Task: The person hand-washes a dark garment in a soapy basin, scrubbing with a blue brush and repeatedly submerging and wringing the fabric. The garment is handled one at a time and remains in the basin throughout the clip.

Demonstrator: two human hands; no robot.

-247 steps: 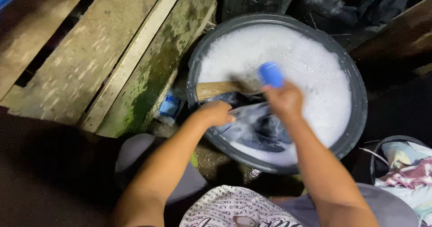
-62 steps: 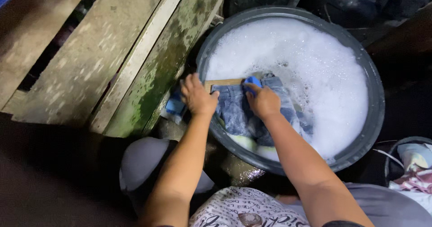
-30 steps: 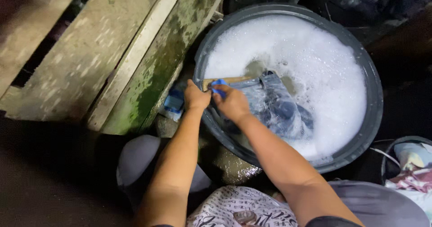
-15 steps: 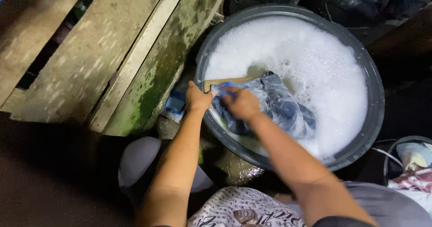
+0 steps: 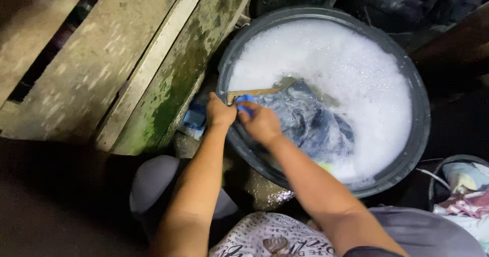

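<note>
Basin: your big dark tub (image 5: pixel 407 160), full of suds.
Left hand (image 5: pixel 220 112): gripping the tub's near-left rim.
Right hand (image 5: pixel 261 122): clenched on a blue brush (image 5: pixel 244 100), just inside that rim.
Cloth: wet dark garment (image 5: pixel 310 124) mid-tub, on a wooden board (image 5: pixel 252 92).

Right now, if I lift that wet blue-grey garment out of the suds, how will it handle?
Probably floppy: the garment lies crumpled in folds across the wooden washboard. Likely heavy for its size, since it sits soaked in the foamy basin. Likely slippery too, with suds all round where the left hand and right hand work.
</note>
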